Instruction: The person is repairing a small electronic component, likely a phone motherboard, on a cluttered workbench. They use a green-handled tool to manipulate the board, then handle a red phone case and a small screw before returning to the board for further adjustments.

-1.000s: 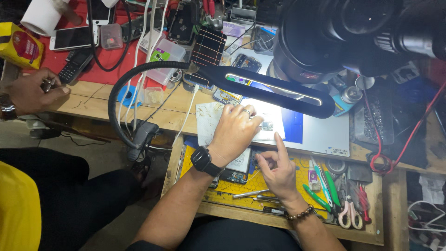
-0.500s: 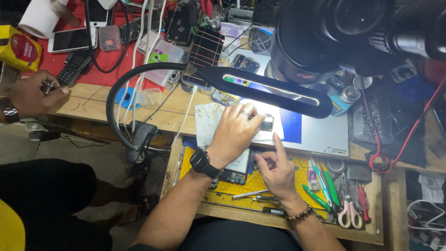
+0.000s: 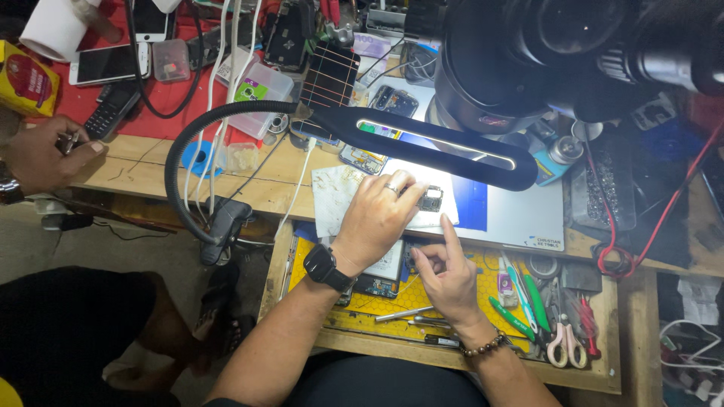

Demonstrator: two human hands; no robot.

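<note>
Dark, small and roughly square: a circuit module (image 3: pixel 431 200) pinned under the fingertips of the left hand (image 3: pixel 379 215), lying flat on a white mat (image 3: pixel 513 218) on the tabletop (image 3: pixel 143 169). Too near square to give a long axis; no pointing end to be made out, with fine detail washed out by glare from the black lamp bar (image 3: pixel 437 143) just above. Left hand spread palm down, fingers pressing the module's near edge, a ring on one finger, a black watch (image 3: pixel 329 268) at the wrist. Right hand (image 3: pixel 446 273) empty, loosely curled, forefinger raised towards the module and just short of it. Under the left palm, a crumpled pale cloth (image 3: pixel 332 197), partly covered. Below the wrists, a yellow cutting mat (image 3: pixel 498 264) with tweezers (image 3: pixel 403 314); the phone under the left wrist mostly hidden. At far left, another person's hand (image 3: pixel 41 154), clasping something small and unclear.
</note>
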